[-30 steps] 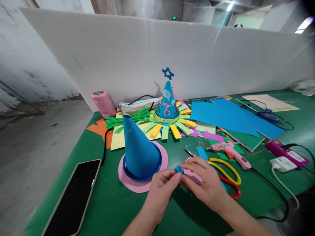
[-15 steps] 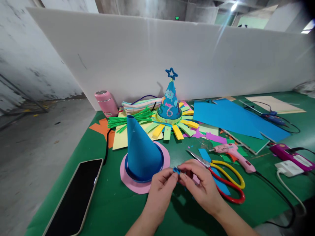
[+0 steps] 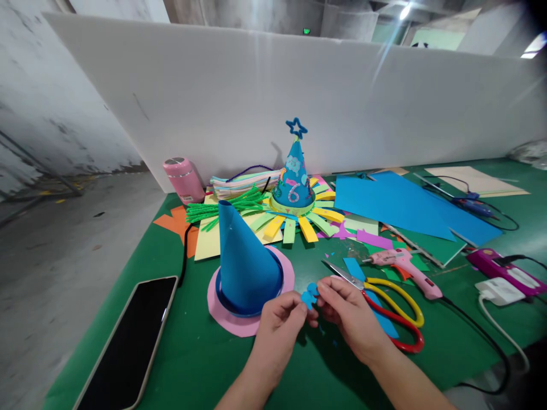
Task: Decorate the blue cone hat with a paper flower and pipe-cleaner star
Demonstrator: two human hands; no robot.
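Between my two hands is a small light-blue paper cutout (image 3: 308,297) with rounded lobes, spread fairly flat. My left hand (image 3: 280,324) pinches its lower left side between thumb and fingers. At its upper right edge, my right hand (image 3: 348,313) pinches it too; some of those fingertips are hidden. A plain blue paper cone hat (image 3: 248,262) on a pink round brim (image 3: 233,323) stands just left of my hands. Scissors (image 3: 391,310) with red and yellow handles lie right of my right hand, across a blue paper strip (image 3: 387,324).
A decorated cone hat (image 3: 294,182) with a star top stands behind, near green pipe cleaners (image 3: 226,206) and a pink bottle (image 3: 184,181). On the right lie a pink glue gun (image 3: 405,267), blue sheets (image 3: 393,202) and a white plug adapter (image 3: 499,290). A phone (image 3: 128,341) lies front left.
The blue paper cutout was folded small between my fingertips; now it is opened out and its lobed shape shows. My right hand has shifted slightly right and turned. The hats and tools stay put.
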